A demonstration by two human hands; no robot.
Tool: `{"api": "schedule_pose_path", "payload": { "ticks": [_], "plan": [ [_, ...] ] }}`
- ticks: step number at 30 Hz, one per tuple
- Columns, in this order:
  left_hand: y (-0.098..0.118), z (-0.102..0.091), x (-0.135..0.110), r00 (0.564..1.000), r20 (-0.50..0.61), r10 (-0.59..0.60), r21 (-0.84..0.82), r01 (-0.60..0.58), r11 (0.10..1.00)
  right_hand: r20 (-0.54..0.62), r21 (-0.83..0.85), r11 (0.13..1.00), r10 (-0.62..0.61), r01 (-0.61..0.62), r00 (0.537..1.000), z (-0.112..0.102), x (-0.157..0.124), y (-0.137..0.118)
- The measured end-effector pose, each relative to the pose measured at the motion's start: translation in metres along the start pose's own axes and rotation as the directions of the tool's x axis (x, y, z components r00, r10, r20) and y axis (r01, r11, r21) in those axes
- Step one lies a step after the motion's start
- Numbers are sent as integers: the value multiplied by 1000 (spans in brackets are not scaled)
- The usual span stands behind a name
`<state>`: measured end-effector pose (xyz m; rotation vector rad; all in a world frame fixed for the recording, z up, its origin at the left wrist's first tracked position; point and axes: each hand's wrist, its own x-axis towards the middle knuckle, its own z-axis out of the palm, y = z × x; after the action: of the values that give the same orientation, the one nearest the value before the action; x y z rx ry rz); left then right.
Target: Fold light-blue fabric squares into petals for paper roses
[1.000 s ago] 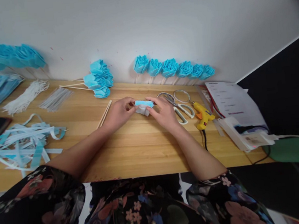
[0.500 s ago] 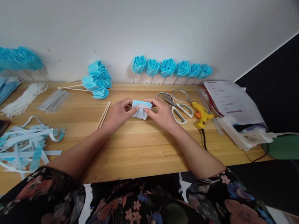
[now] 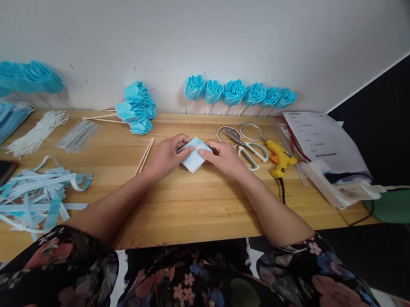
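A small light blue square of mask fabric (image 3: 194,159) sits between both hands, low over the wooden table (image 3: 181,209). My left hand (image 3: 166,156) pinches its left edge, thumb and fingers closed on it. My right hand (image 3: 224,157) pinches the right corner in the same way. The piece looks folded into a tilted square. Two thin wooden sticks (image 3: 144,156) lie just left of my left hand.
Scissors (image 3: 243,145) and a yellow glue gun (image 3: 280,157) lie right of my hands. Blue fabric roses (image 3: 239,92) line the wall, more (image 3: 136,108) on sticks to the left. Cut blue strips (image 3: 30,196), white ear loops (image 3: 36,133), papers (image 3: 317,139) and a power strip (image 3: 340,189) surround the work spot.
The blue piece has gone from a crumpled narrow strip to a flatter tilted square; both hands have stayed pinched on it and shifted slightly closer to it.
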<state>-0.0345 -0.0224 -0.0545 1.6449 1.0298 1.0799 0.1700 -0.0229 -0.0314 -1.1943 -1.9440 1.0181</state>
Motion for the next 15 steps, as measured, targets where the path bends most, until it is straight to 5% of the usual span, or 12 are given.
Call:
{"api": "schedule_pose_path", "payload": {
  "ticks": [5, 15],
  "plan": [
    [7, -3, 3, 995, -51, -83, -92, 79, 993, -92, -14, 999, -50, 49, 995, 1, 0, 4],
    [-1, 1, 3, 974, 38, -225, -328, 225, 917, -162, 96, 994, -26, 42, 986, 0, 0, 5]
  ]
}}
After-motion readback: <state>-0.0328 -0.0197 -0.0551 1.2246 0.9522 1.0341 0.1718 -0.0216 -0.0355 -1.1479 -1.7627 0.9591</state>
